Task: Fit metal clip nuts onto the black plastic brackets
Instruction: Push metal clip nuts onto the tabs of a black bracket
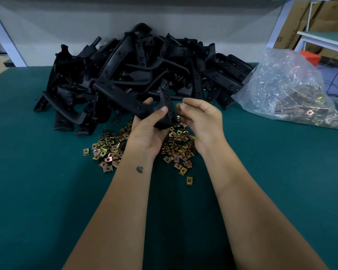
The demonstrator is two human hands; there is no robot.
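Observation:
My left hand (148,127) grips a black plastic bracket (165,103) held up above the table, thumb on its face. My right hand (200,117) is just to the right of it, fingertips pinched on a small metal clip nut (178,106) close to the bracket's perforated edge. The nut is mostly hidden by my fingers. Below my hands lies a loose heap of brass-coloured clip nuts (109,147) on the green table (37,182).
A big pile of black brackets (137,67) fills the back of the table. At the right sits a clear plastic bag (289,88) of more clip nuts. A single nut (189,180) lies nearer me. Cardboard boxes and a white frame stand at far right.

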